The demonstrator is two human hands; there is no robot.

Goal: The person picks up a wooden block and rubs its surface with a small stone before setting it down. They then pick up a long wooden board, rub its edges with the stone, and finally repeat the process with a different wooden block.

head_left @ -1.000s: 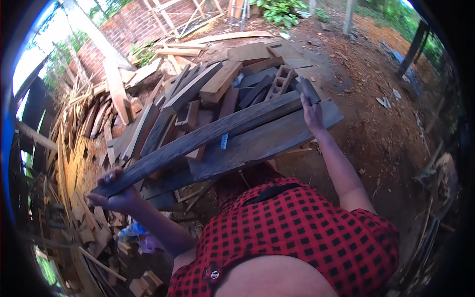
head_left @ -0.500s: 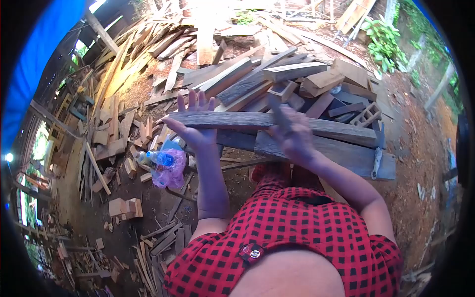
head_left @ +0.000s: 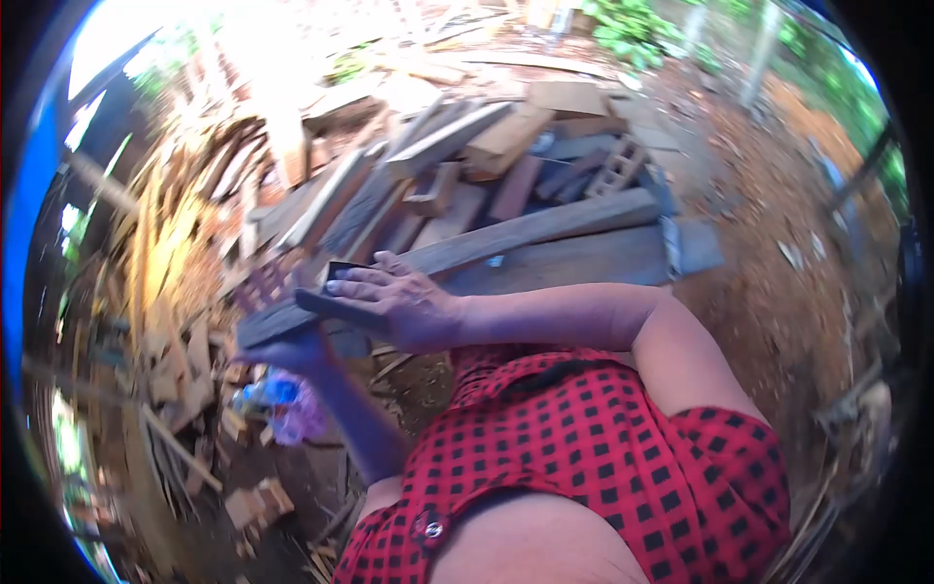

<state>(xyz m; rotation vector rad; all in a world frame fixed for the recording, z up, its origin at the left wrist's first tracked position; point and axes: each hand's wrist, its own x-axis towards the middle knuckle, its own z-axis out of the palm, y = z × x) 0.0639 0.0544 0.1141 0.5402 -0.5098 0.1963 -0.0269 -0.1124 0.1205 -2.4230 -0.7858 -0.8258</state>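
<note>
A long grey wooden beam (head_left: 545,234) runs from the right towards my left side, its near end lying across the palm of my left hand (head_left: 297,346). The fingers of that hand are spread and blurred behind the wood. My right hand (head_left: 413,307) is over the beam near that end, closed on a dark flat piece (head_left: 345,313). A small dark, box-like shape with a light edge (head_left: 345,273) shows beside its fingertips; what it is I cannot make out.
Stacked planks and blocks (head_left: 448,136) lie beyond the beam. A wide board (head_left: 584,263) sits beneath it. At the left are wood scraps (head_left: 185,370) and a pink plastic bag (head_left: 297,414) with blue-topped bottles. A perforated brick (head_left: 618,165) rests at the back right.
The view has turned and shifted. My right hand has moved left along the beam with the dark piece, which now lies flatter, close to my left hand.
</note>
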